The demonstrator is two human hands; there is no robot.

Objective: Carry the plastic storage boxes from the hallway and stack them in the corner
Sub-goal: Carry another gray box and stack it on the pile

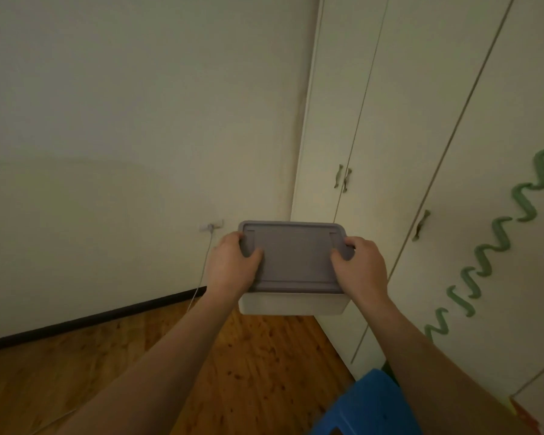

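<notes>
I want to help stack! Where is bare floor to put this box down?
Bare wood floor lies along the dark baseboard, running into the corner under the box. It is crowded near the wardrobe, where a blue stool stands.

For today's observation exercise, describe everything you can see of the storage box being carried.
The storage box is a small rectangular tub of whitish plastic, closed by a grey lid with rounded corners and a raised border. It is held level in the air above the wooden floor, near the corner by the wardrobe. The left hand and right hand grip its short ends, thumbs on the lid.
</notes>
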